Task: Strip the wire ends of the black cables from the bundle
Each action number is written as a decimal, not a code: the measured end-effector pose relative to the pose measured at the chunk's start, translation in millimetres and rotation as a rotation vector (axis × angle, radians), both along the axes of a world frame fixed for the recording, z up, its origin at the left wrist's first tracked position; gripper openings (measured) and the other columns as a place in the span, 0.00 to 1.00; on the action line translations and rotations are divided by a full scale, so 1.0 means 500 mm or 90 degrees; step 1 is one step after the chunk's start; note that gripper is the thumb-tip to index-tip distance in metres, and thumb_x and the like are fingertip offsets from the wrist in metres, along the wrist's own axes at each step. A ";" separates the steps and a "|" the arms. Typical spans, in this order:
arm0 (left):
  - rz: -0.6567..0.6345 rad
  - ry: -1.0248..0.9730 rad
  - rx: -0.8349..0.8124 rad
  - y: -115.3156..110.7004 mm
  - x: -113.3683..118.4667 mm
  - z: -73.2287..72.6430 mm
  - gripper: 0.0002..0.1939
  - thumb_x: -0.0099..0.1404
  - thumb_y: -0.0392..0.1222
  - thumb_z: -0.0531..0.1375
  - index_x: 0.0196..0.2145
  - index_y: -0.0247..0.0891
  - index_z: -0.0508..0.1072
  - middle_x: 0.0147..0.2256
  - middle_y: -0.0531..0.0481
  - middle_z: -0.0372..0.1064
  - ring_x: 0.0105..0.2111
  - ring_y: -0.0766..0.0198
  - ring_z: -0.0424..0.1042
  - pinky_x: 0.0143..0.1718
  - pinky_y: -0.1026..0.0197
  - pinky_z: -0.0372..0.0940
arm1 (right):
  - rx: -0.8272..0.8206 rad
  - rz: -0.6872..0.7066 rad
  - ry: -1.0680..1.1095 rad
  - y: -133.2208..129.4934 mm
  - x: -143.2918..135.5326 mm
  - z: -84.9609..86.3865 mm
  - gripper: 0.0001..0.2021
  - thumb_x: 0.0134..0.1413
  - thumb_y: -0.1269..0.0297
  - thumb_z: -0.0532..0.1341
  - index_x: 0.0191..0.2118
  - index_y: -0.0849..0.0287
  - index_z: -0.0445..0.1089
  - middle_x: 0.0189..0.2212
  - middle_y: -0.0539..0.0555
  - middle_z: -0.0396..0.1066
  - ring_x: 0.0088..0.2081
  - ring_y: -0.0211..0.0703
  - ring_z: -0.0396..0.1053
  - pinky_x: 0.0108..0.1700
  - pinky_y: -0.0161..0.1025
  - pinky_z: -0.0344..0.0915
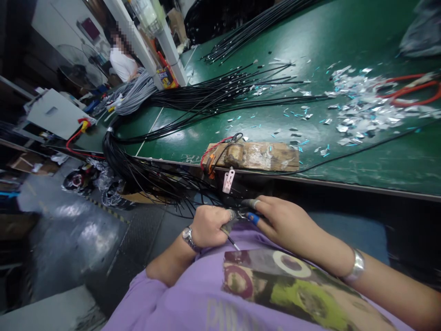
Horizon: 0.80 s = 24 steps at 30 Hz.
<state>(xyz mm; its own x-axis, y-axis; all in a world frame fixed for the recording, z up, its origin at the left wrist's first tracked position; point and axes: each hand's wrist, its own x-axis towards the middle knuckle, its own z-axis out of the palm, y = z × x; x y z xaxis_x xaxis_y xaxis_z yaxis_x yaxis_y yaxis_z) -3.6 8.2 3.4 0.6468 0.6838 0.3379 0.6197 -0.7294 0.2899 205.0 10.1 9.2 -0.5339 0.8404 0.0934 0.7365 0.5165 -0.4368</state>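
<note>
Just below the table edge, my left hand point(212, 224) is closed round a thin black cable point(233, 241), whose pale end sticks out below the fist. Its thumb and fingertips wear grey covers. My right hand point(275, 216) is pinched close beside it, with a blue wrap on one finger and a grey cover on another. Between the fingertips lies a small shiny piece, too small to name. Above the hands, a wooden block point(272, 156) sits at the table's edge with a cord and a pink clip point(228, 180) by it.
Black cables point(193, 99) run over the green table point(372, 165) and hang off its front edge at left. Foil scraps point(361, 99) and red-handled scissors point(413, 89) lie at right. A person point(122, 62) is at the back left, near a fan point(79, 66).
</note>
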 end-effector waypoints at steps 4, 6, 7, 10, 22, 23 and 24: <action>-0.013 -0.018 0.000 0.001 -0.001 0.001 0.08 0.53 0.34 0.54 0.18 0.38 0.64 0.16 0.52 0.62 0.17 0.68 0.58 0.22 0.63 0.46 | -0.024 0.012 -0.006 0.003 0.001 0.004 0.07 0.52 0.70 0.54 0.31 0.59 0.69 0.27 0.55 0.70 0.28 0.42 0.67 0.31 0.36 0.60; -0.014 -0.021 -0.011 0.001 -0.001 0.001 0.08 0.54 0.35 0.55 0.18 0.38 0.64 0.16 0.52 0.62 0.17 0.68 0.58 0.22 0.62 0.46 | -0.043 0.019 0.005 0.004 0.002 0.007 0.07 0.52 0.70 0.54 0.32 0.60 0.70 0.28 0.55 0.71 0.29 0.43 0.68 0.32 0.37 0.61; -0.011 -0.021 -0.016 0.001 -0.001 0.002 0.09 0.55 0.35 0.55 0.18 0.38 0.64 0.16 0.51 0.63 0.17 0.67 0.58 0.22 0.62 0.46 | -0.054 0.022 0.013 0.005 0.001 0.008 0.07 0.52 0.70 0.54 0.32 0.60 0.70 0.28 0.56 0.71 0.29 0.43 0.68 0.32 0.37 0.61; -0.006 -0.021 -0.016 0.001 0.000 0.003 0.10 0.56 0.37 0.55 0.18 0.39 0.64 0.16 0.52 0.63 0.17 0.67 0.58 0.21 0.62 0.47 | -0.081 0.023 0.042 0.006 0.000 0.009 0.08 0.53 0.68 0.54 0.33 0.60 0.70 0.28 0.56 0.71 0.29 0.44 0.68 0.32 0.37 0.62; -0.007 -0.031 0.044 0.003 0.007 0.012 0.14 0.59 0.38 0.53 0.17 0.38 0.61 0.15 0.53 0.62 0.16 0.69 0.59 0.20 0.63 0.48 | -0.088 0.014 0.061 0.005 0.006 0.010 0.09 0.56 0.67 0.52 0.33 0.60 0.70 0.28 0.56 0.71 0.29 0.43 0.68 0.31 0.37 0.63; -0.007 -0.028 0.045 0.003 0.007 0.013 0.14 0.60 0.39 0.52 0.17 0.38 0.61 0.15 0.53 0.62 0.16 0.69 0.59 0.20 0.63 0.49 | -0.085 0.015 0.061 0.005 0.006 0.011 0.09 0.56 0.66 0.52 0.33 0.60 0.70 0.28 0.56 0.71 0.29 0.42 0.68 0.31 0.37 0.63; -0.006 -0.025 0.045 0.003 0.007 0.013 0.14 0.60 0.38 0.52 0.17 0.38 0.61 0.15 0.53 0.62 0.16 0.69 0.60 0.20 0.63 0.49 | -0.082 0.016 0.061 0.005 0.006 0.013 0.09 0.56 0.66 0.52 0.33 0.59 0.70 0.28 0.56 0.71 0.29 0.42 0.68 0.31 0.36 0.63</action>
<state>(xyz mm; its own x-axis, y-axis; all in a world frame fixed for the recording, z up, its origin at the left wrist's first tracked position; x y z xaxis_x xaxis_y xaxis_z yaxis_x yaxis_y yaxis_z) 0.0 9.5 10.0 0.6389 0.6506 0.4105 0.6014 -0.7551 0.2609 207.8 12.6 15.5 -0.5487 0.8352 0.0371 0.6754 0.4690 -0.5691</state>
